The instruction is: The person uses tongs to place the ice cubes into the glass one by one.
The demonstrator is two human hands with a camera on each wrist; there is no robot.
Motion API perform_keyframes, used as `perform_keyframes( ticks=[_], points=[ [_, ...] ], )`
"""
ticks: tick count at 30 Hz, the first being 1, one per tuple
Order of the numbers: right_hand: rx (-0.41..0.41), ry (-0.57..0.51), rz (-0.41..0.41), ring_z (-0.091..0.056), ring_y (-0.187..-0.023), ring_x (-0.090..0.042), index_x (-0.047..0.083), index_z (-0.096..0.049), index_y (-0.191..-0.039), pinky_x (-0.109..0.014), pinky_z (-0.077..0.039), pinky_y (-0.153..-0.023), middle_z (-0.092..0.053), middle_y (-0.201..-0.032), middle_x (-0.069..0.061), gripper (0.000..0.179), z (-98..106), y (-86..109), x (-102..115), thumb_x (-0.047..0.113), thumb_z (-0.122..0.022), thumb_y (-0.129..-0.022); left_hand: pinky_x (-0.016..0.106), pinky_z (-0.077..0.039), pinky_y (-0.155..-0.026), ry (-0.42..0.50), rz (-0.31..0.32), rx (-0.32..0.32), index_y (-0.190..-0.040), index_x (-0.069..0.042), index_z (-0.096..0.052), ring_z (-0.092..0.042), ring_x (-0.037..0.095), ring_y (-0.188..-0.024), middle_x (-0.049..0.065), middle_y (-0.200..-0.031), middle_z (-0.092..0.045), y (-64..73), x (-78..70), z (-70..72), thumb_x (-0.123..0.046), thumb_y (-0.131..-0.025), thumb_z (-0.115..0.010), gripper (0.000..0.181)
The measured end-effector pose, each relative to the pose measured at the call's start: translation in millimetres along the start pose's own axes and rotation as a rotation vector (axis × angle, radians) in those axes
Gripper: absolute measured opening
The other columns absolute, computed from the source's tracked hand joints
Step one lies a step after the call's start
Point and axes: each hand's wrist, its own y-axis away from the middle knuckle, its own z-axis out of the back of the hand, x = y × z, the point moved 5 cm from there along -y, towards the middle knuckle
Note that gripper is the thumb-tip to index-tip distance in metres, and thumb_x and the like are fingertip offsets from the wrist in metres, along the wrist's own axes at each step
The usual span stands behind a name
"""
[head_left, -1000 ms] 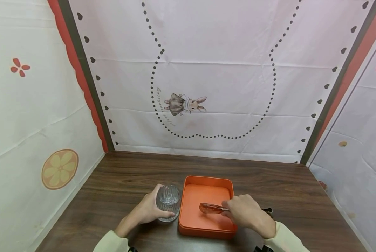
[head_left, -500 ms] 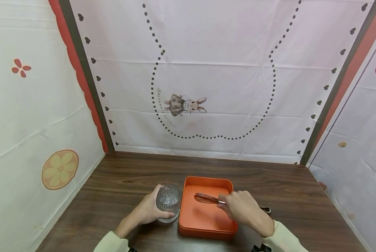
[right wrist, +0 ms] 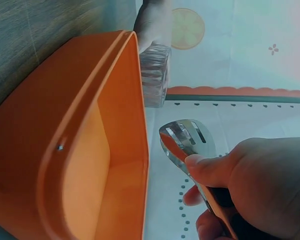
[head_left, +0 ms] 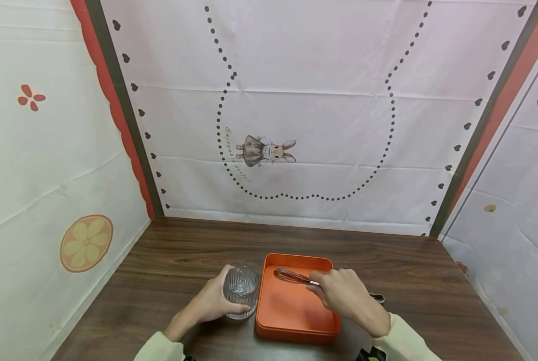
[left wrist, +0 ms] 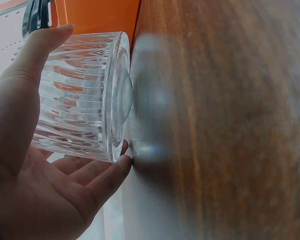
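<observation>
My left hand (head_left: 214, 299) holds a clear ribbed drinking glass (head_left: 242, 286) beside the tray's left wall. In the left wrist view the thumb lies along one side of the glass (left wrist: 82, 95) and the fingers along the other, its base right at the tabletop. My right hand (head_left: 343, 293) grips a pair of metal tongs (head_left: 291, 275) by the middle, above the orange tray (head_left: 296, 338). The right wrist view shows the slotted, spoon-shaped tongs head (right wrist: 185, 137) raised above the tray rim, pointing toward the glass. The tongs' rear end (head_left: 377, 298) sticks out behind the hand.
The rectangular orange tray stands on a dark wood-grain table (head_left: 196, 245), its floor bare. White printed cloth (head_left: 314, 125) hangs at the back and on both sides of the table.
My right hand has shifted slightly left and away from me, carrying the tongs, whose head has moved toward the tray's far left. The left hand and the glass have stayed put.
</observation>
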Motion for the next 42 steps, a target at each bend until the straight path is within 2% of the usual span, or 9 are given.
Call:
perform_keyframes(
  ticks=[17, 24, 30, 35, 42],
  points=[
    [-0.063, -0.016, 0.036, -0.027, -0.042, -0.003, 0.021, -0.049, -0.074, -0.023, -0.02, -0.04, -0.028, -0.051, 0.013, 0.03, 12, -19.0, 9, 0.035, -0.069, -0.092, 0.04, -0.051, -0.082, 0.0, 0.012, 0.004, -0.136, -0.01, -0.04, -0.061, 0.016, -0.094, 0.002, -0.105, -0.065, -0.9, 2.7, 0.2, -0.051, -0.061, -0.091, 0.099],
    [-0.036, -0.043, 0.054, -0.025, -0.042, -0.002, 0.021, -0.051, -0.075, -0.022, -0.019, -0.041, -0.028, -0.05, 0.013, 0.028, 14, -28.1, 19, 0.036, -0.067, -0.094, 0.041, -0.05, -0.083, -0.009, 0.02, 0.01, -0.136, -0.012, -0.04, -0.061, 0.016, -0.094, 0.002, -0.104, -0.065, -0.3, 3.8, -0.5, -0.052, -0.062, -0.091, 0.099],
    [-0.06, -0.023, 0.082, -0.028, -0.042, -0.002, 0.02, -0.052, -0.076, -0.022, -0.02, -0.041, -0.03, -0.051, 0.013, 0.028, 15, -36.9, 27, 0.038, -0.065, -0.095, 0.042, -0.05, -0.084, -0.015, 0.021, 0.005, -0.136, -0.011, -0.04, -0.061, 0.017, -0.095, 0.002, -0.104, -0.065, -0.7, 3.6, 0.1, -0.052, -0.061, -0.091, 0.099],
    [-0.048, -0.032, 0.09, -0.028, -0.042, -0.002, 0.02, -0.055, -0.078, -0.021, -0.02, -0.041, -0.031, -0.051, 0.013, 0.026, 13, -42.1, 31, 0.037, -0.065, -0.095, 0.043, -0.05, -0.085, -0.015, 0.018, 0.005, -0.137, -0.009, -0.04, -0.061, 0.017, -0.096, 0.003, -0.106, -0.065, -1.1, 3.0, 0.2, -0.051, -0.061, -0.091, 0.101],
    [-0.04, -0.05, 0.066, -0.028, -0.041, -0.004, 0.021, -0.055, -0.079, -0.023, -0.02, -0.04, -0.03, -0.049, 0.012, 0.025, 11, -47.6, 35, 0.038, -0.065, -0.095, 0.042, -0.05, -0.085, -0.018, 0.015, 0.002, -0.137, -0.01, -0.04, -0.061, 0.017, -0.096, 0.001, -0.106, -0.064, 0.6, 2.6, 0.1, -0.052, -0.062, -0.09, 0.1]
  ],
)
